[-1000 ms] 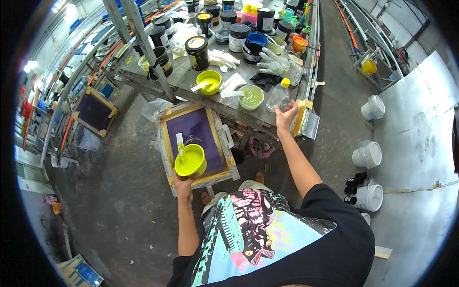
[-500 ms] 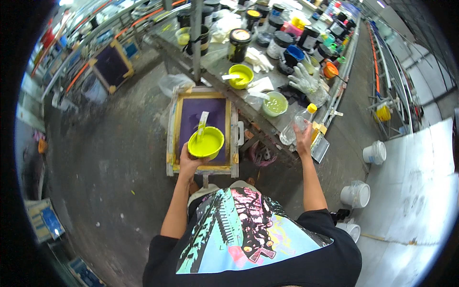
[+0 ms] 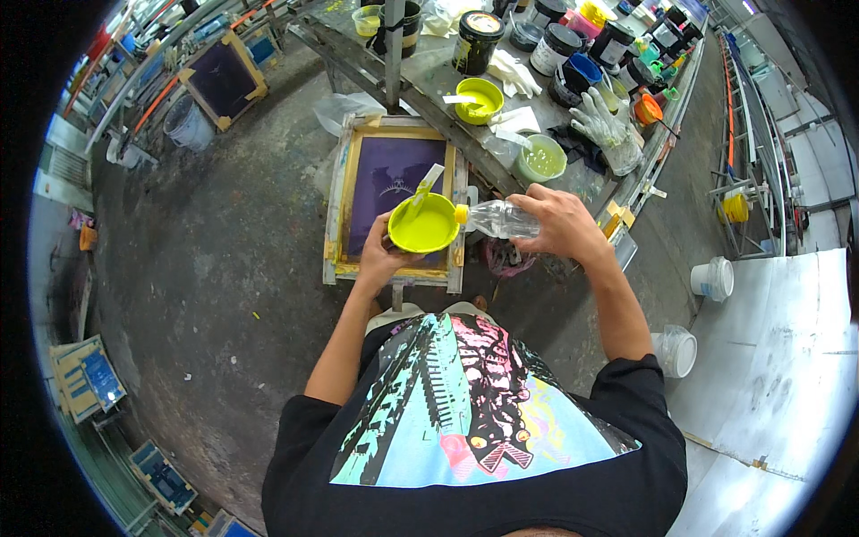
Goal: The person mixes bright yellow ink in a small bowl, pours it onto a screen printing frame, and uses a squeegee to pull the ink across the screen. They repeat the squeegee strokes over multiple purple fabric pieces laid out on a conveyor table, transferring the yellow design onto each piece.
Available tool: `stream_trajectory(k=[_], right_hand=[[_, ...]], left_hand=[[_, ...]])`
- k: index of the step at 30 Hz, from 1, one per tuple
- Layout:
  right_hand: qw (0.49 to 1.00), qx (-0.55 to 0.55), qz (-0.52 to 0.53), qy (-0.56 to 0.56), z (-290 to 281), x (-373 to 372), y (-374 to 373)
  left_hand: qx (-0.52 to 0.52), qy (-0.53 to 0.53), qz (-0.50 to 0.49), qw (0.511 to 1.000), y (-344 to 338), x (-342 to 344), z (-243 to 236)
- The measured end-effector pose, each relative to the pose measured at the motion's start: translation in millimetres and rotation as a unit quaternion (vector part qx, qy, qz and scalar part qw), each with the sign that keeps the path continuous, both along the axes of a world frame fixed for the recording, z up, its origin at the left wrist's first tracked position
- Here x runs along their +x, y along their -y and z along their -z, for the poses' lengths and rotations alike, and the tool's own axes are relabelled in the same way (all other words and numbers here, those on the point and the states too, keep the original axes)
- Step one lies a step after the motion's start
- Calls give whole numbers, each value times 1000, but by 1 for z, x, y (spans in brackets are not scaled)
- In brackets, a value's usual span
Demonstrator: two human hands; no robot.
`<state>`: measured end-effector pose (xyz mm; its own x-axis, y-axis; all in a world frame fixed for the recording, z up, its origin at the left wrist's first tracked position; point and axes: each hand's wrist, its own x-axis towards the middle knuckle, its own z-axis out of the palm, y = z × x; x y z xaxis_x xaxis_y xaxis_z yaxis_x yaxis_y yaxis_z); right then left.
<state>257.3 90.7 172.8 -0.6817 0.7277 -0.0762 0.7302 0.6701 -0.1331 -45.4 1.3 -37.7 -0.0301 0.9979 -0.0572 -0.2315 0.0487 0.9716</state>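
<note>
My left hand [image 3: 383, 253] is wrapped round the side of a yellow-green bowl [image 3: 424, 234] that holds paint of the same colour. A flat, paint-smeared stirring stick [image 3: 429, 182] leans in it. Level with the bowl's right rim, a clear plastic bottle [image 3: 494, 219] lies on its side in the air, its yellow cap pointing at the bowl. My right hand [image 3: 557, 219] grips the bottle's rear half. Whether liquid is coming out cannot be made out. Below the bowl stands a wood-framed screen-printing screen [image 3: 398, 161] with a dark purple mesh and a pale printed design.
On the workbench at the upper right are another yellow-green bowl [image 3: 480, 100], a pale green tub [image 3: 542, 159], a glove [image 3: 608, 128] and several dark ink jars [image 3: 477, 42]. White buckets [image 3: 713, 279] stand on the floor at right. A second screen [image 3: 222, 80] leans at upper left.
My right hand has brought the bottle left from the bench edge and tipped it from upright to sideways, cap against the bowl's rim. The bowl has risen slightly and shifted right.
</note>
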Motion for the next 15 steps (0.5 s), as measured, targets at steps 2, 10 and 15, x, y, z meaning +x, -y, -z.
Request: stream_trajectory(k=[2, 10, 15], right_hand=[[1000, 6, -13, 28, -7, -2, -5], [997, -26, -12, 78, -24, -12, -8], [996, -43, -8, 78, -22, -4, -4]], left_hand=[[3, -14, 2, 1000, 1, 2, 0], [10, -7, -3, 1000, 3, 2, 9], [17, 10, -5, 1000, 7, 2, 1]])
